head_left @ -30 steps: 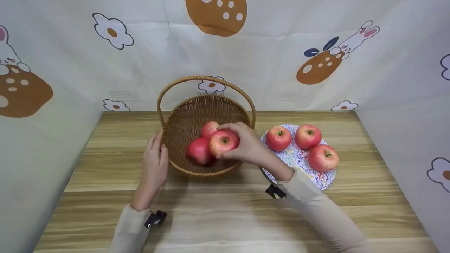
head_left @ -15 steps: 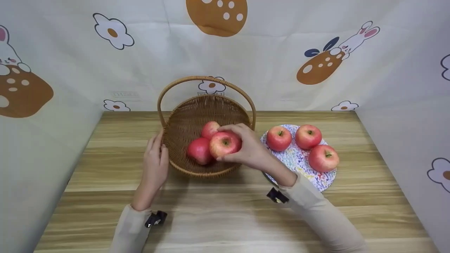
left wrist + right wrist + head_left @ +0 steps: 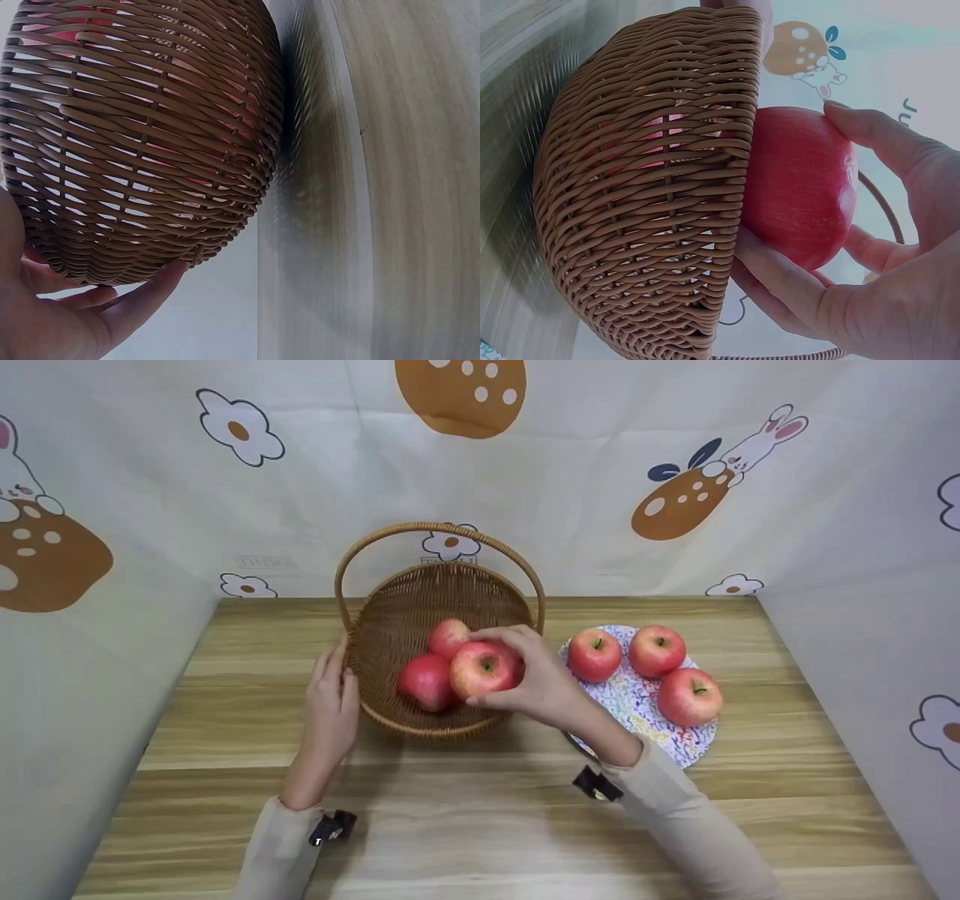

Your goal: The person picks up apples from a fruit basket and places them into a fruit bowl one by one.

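Observation:
In the head view, my right hand (image 3: 544, 679) grips a red apple (image 3: 481, 669) over the right side of a brown wicker basket (image 3: 405, 596). The right wrist view shows this apple (image 3: 799, 187) at the basket rim, fingers and thumb around it. Two other apples lie in the basket, one red (image 3: 427, 682) and one partly hidden behind (image 3: 448, 637). My left hand (image 3: 330, 709) rests against the basket's left side. In the left wrist view, its fingers (image 3: 146, 300) touch the outer woven wall (image 3: 142, 157), extended rather than hooked over the rim.
A round plate (image 3: 626, 705) with a colourful speckled pattern stands right of the basket, bearing three apples (image 3: 595, 655). The basket's tall handle (image 3: 431, 526) arches over its back part. Beneath everything is a wood-grain table (image 3: 465, 810), with patterned cloth walls (image 3: 570, 510) around its back and sides.
My right hand and the apple it holds have shifted slightly to the right and nearer the front. The left hand, the basket and the plate have stayed in place.

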The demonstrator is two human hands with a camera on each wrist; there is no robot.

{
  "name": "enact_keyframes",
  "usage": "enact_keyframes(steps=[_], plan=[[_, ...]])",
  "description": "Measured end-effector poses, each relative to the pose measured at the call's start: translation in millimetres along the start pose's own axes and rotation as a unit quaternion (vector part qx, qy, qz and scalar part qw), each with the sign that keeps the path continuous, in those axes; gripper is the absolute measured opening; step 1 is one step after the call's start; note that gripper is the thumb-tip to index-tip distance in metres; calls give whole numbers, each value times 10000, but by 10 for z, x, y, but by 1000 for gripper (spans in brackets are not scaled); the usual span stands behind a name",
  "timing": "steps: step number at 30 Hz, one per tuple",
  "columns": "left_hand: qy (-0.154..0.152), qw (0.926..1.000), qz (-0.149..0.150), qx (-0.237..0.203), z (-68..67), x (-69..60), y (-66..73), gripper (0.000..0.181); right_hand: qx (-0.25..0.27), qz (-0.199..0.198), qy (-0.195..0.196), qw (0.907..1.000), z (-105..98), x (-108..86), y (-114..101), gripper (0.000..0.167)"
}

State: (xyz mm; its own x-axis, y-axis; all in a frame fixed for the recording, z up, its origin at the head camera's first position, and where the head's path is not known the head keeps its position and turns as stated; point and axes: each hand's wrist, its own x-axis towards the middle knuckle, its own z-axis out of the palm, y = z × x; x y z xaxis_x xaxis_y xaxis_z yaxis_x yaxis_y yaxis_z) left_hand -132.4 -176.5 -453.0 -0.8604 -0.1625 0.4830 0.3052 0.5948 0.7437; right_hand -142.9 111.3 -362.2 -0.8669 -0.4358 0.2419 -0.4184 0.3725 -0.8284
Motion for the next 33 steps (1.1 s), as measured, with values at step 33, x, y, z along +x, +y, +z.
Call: enact_keyframes(steps=[33], plan=[[-132, 9999, 35, -102, -24, 4, 10, 51, -211, -13, 255, 9994, -98, -231, -76, 68]])
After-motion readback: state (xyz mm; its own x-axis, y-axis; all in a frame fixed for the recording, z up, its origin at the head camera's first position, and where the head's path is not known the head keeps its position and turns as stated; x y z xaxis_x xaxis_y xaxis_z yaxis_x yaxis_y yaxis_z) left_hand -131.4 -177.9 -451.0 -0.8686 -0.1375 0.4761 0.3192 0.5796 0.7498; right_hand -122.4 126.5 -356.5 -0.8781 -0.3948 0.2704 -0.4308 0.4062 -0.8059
